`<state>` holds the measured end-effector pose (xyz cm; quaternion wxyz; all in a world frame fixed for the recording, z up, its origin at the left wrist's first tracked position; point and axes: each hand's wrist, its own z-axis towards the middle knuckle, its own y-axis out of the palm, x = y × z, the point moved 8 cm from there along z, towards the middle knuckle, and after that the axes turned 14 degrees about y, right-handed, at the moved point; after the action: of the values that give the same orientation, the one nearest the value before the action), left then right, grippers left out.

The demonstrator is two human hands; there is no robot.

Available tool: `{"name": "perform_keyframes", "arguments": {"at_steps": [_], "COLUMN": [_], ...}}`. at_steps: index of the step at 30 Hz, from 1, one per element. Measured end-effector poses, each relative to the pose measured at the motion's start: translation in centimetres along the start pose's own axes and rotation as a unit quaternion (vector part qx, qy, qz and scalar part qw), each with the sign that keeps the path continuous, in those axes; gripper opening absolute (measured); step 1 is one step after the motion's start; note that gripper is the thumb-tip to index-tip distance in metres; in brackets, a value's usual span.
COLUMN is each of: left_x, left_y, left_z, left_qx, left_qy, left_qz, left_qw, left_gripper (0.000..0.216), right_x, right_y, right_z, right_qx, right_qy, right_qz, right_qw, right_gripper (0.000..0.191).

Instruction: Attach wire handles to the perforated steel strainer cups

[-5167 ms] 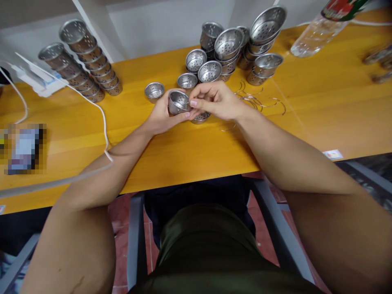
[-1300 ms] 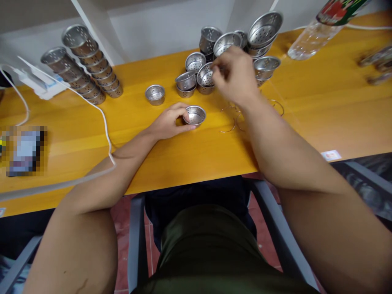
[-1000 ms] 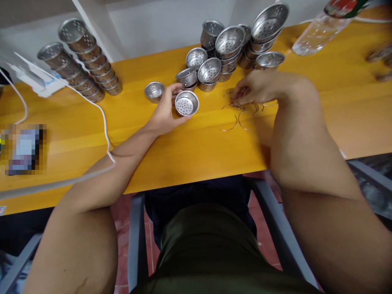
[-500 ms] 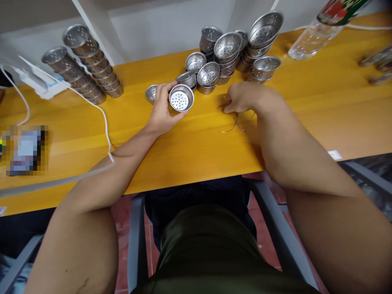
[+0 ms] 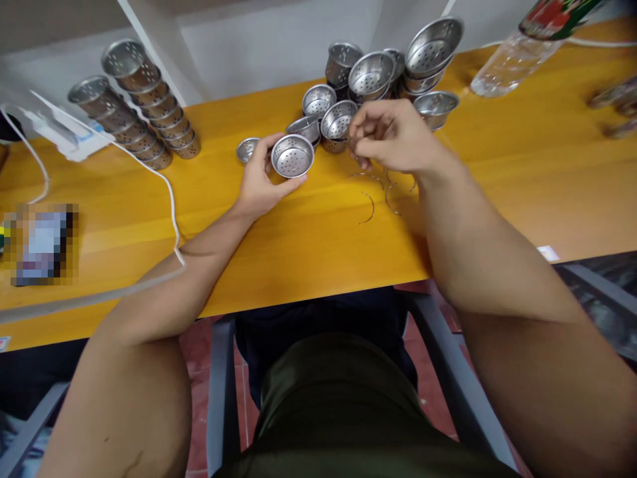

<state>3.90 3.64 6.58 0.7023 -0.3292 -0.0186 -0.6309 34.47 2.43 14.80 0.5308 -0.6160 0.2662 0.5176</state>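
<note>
My left hand (image 5: 259,180) grips a small perforated steel cup (image 5: 292,156), tilted so its holed inside faces me, just above the yellow table (image 5: 298,232). My right hand (image 5: 393,136) is raised over the table with thumb and fingers pinched on a thin wire clip that barely shows. Several curved wire clips (image 5: 369,207) lie on the table under and beside that hand. A loose cup (image 5: 247,149) sits behind my left fingers.
A pile of perforated steel cups (image 5: 371,76) stands at the back centre. Two leaning stacks of cups (image 5: 132,106) rest at the back left. A white cable (image 5: 169,199) and power strip (image 5: 60,129) cross the left. A plastic bottle (image 5: 517,53) lies at the back right.
My right hand left the cup pile, dropped to the wire clips, pinched one and lifted it. My left hand picked the cup off the table and tilted it toward me.
</note>
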Motion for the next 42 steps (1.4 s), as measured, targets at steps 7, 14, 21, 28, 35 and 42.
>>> {"name": "perform_keyframes", "arguments": {"at_steps": [7,14,21,28,35,42], "left_x": [0.6,-0.1,0.1,2.4,2.3,2.3], "left_y": [0.0,0.5,0.2,2.1,2.9,2.9], "left_z": [0.3,-0.4,0.0,-0.2,-0.1,0.0], "left_qx": [-0.001,0.016,0.01,-0.041,-0.061,-0.069], "left_qy": [0.012,-0.009,0.005,-0.063,-0.033,-0.036], "left_qz": [-0.018,-0.065,-0.139,-0.167,-0.146,-0.152], "left_qw": [1.0,0.998,0.99,0.983,0.987,0.985], "left_gripper": [0.115,0.11,0.089,0.093,0.119,0.118], "right_x": [1.5,0.4,-0.9,-1.4,-2.4,-1.3], "right_y": [2.6,3.9,4.3,5.3,6.4,7.3], "right_z": [1.7,1.1,0.2,-0.7,-1.2,-0.5], "right_qx": [0.023,0.016,0.035,0.049,0.095,0.085], "right_qy": [-0.004,0.001,-0.004,-0.014,-0.063,-0.051], "right_qz": [0.153,0.171,0.138,0.041,-0.056,-0.071], "right_qw": [0.988,0.985,0.99,0.998,0.992,0.993], "right_gripper": [0.061,0.042,0.062,0.059,0.049,0.049]}}
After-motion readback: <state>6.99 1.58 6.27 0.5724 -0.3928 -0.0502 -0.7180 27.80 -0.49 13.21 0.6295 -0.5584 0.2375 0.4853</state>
